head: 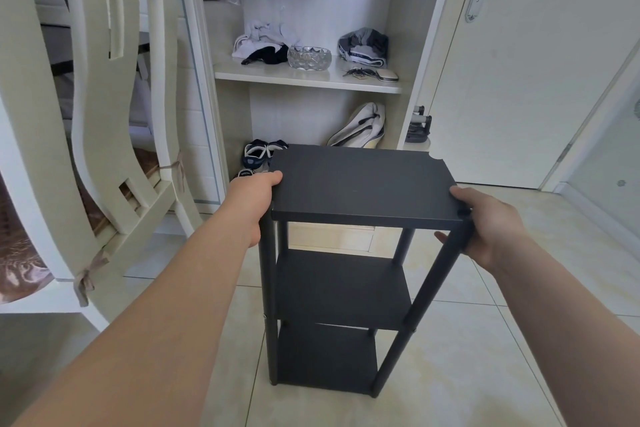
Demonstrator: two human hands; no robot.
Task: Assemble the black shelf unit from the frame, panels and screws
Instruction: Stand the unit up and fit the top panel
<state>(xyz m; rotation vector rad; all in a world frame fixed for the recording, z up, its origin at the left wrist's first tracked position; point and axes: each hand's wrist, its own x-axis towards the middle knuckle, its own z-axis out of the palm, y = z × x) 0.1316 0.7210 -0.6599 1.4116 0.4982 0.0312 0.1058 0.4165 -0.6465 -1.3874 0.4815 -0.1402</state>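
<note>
- The black shelf unit (346, 288) stands upright on the tiled floor (485, 357), straight ahead of the person, between both outstretched arms.
- Its bottom panel (325, 357) sits low near the floor and the middle panel (343, 288) is above it. Both are carried by round black posts.
- The right hand (485, 225) grips the near right corner of the top panel (363, 184). The thumb lies on top, and the fingers (441, 236) curl round the front right post (436, 274) just beneath.
- The left hand (254, 204) clasps the panel's left edge with the thumb pressed on the upper face. Its fingers are hidden under the panel.
- A cream chair (104, 149) with a tied cushion stands to the left, near the unit but apart from it.
- Beyond, an open wardrobe holds shoes (258, 154) at the bottom. Its shelf (311, 78) carries a glass bowl (309, 58) and folded clothes.
- A white door (519, 80) stands to the right of the wardrobe.
</note>
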